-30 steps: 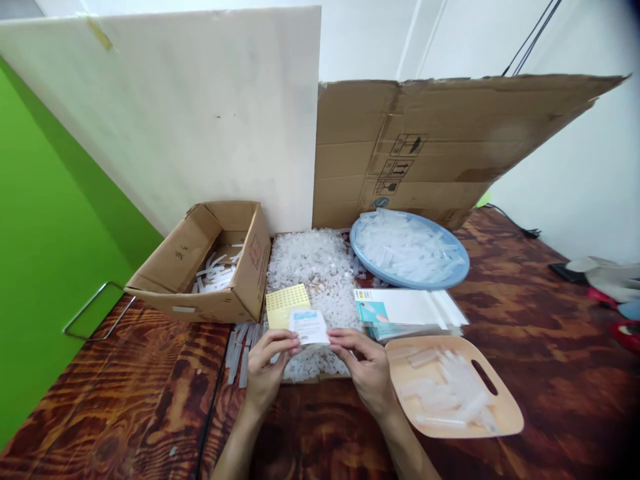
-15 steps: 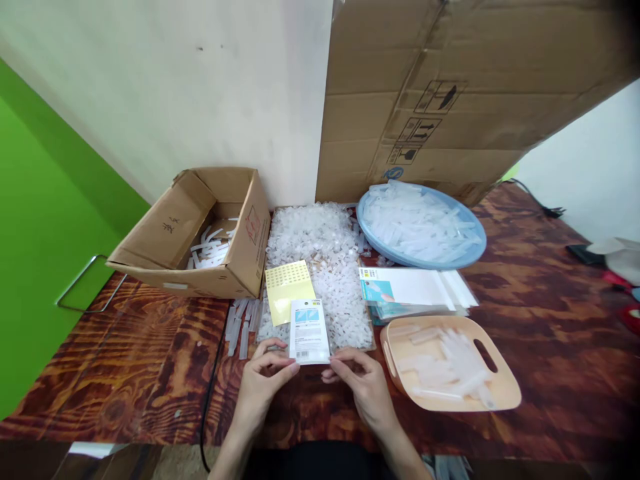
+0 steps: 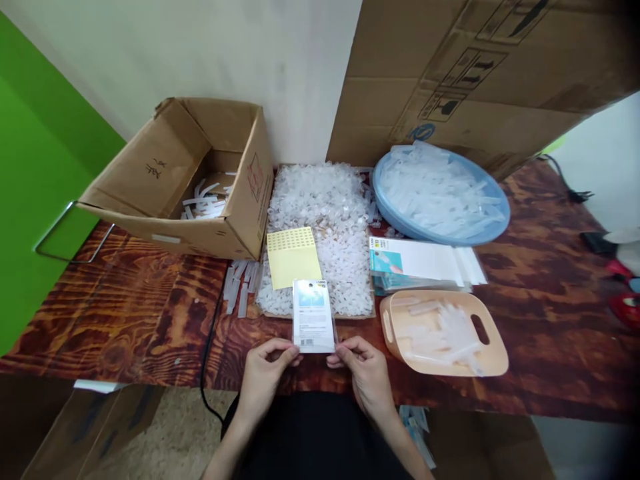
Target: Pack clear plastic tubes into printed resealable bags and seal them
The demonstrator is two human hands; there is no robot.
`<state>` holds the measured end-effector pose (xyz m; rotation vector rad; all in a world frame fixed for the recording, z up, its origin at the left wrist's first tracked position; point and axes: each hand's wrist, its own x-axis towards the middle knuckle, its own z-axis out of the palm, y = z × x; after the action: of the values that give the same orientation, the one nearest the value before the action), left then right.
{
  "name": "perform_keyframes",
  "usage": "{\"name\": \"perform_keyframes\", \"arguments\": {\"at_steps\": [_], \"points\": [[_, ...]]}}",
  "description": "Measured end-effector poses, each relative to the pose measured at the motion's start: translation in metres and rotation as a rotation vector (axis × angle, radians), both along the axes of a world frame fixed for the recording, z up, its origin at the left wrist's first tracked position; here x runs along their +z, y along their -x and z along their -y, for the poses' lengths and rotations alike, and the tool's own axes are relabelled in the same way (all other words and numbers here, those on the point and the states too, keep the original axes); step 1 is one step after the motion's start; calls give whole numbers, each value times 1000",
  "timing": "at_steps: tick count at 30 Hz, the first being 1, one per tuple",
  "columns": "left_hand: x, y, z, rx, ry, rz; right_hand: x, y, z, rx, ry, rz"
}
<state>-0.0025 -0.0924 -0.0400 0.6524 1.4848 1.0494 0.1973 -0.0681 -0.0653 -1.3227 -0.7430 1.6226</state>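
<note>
A small printed packet (image 3: 313,315), white with a light blue panel and a barcode, is held upright over the near edge of the wooden table (image 3: 150,313). My left hand (image 3: 267,373) pinches its lower left corner and my right hand (image 3: 363,368) pinches its lower right corner. Just behind the packet lie a yellow sticker sheet (image 3: 292,257) and a flat heap of small clear plastic pieces (image 3: 325,220).
An open cardboard box (image 3: 190,180) with white strips stands at the left. A blue basin (image 3: 487,223) of clear tubes sits at the back right, a stack of printed bags (image 3: 425,263) before it, and a peach tray (image 3: 493,363) with tubes nearest. Cardboard sheet (image 3: 450,73) leans behind.
Both hands have drawn the packet back toward me, from over the heap of clear pieces to the table's near edge. The view has tilted downward.
</note>
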Motion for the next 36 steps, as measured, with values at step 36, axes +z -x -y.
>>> {"name": "perform_keyframes", "arguments": {"at_steps": [36], "points": [[-17, -22, 1, -30, -23, -539, 4, 22, 1, 118, -89, 566]]}}
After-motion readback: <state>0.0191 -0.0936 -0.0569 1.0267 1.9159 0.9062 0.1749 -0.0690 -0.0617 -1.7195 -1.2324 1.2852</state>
